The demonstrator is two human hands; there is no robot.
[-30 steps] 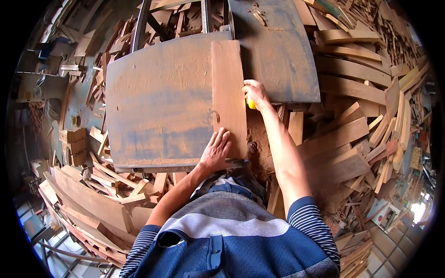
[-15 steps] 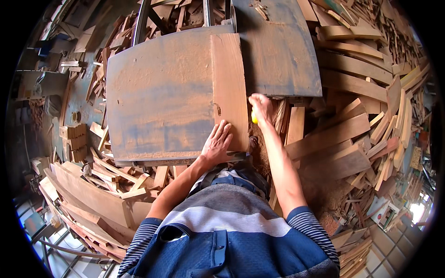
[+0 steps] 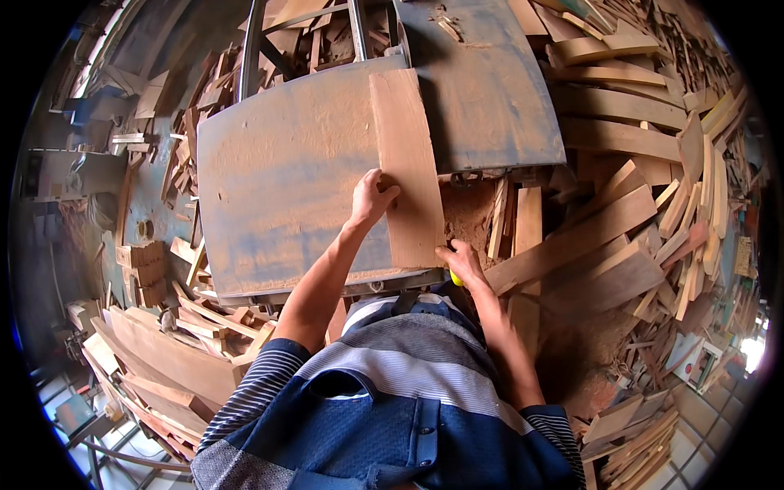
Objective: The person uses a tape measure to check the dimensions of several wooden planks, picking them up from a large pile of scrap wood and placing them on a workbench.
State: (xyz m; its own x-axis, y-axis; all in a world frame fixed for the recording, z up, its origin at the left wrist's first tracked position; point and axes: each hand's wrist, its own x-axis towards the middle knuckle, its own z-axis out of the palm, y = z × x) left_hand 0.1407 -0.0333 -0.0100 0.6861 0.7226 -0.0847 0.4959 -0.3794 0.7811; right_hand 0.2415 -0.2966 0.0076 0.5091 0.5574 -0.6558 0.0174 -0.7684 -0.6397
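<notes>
A long reddish-brown wooden board lies along the right side of a dusty metal machine table. My left hand is at the board's left edge, its fingers curled in and meeting the thumb at the wood. Close to me, my right hand is closed beside the board's near right corner, with its fingertips at the edge. Part of a small yellow object shows beneath the right palm; its kind is hidden by the hand.
A second metal table stands across a narrow gap, with wood scraps on it. Curved timber pieces are heaped at the right. More boards lean at the lower left. Metal rails run beyond the table.
My left hand has lifted from flat on the board's near end and moved farther away, to its left edge. My right hand has come nearer to me, to the near corner. The board has turned slightly.
</notes>
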